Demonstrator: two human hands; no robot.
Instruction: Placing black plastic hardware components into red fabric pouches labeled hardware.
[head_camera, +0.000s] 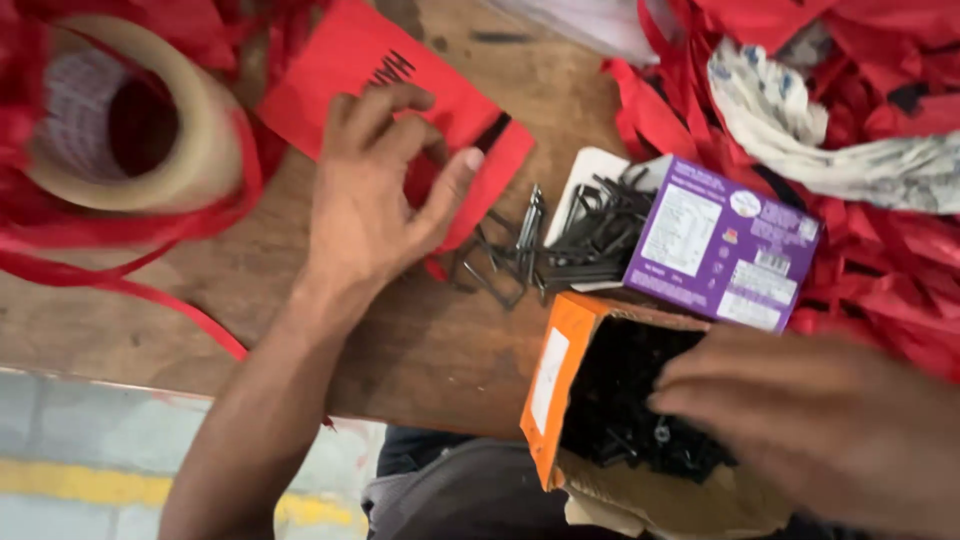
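Observation:
My left hand (375, 190) lies palm down on a red paper bag (400, 90) on the wooden table (420, 350), fingers spread over the bag's lower part. My right hand (800, 410) reaches into an open orange cardboard box (555, 370) full of small black metal pieces (620, 400); its fingertips touch them, and whether it grips any is hidden. Between the hands, loose black metal clips (560, 240) lie in a pile on the table.
A purple carton (720, 245) sits behind the orange box. A big roll of clear tape (150, 110) stands at the far left among red strips (120, 280). Red scraps (900, 270) and a white patterned cloth (800, 130) pile up at right.

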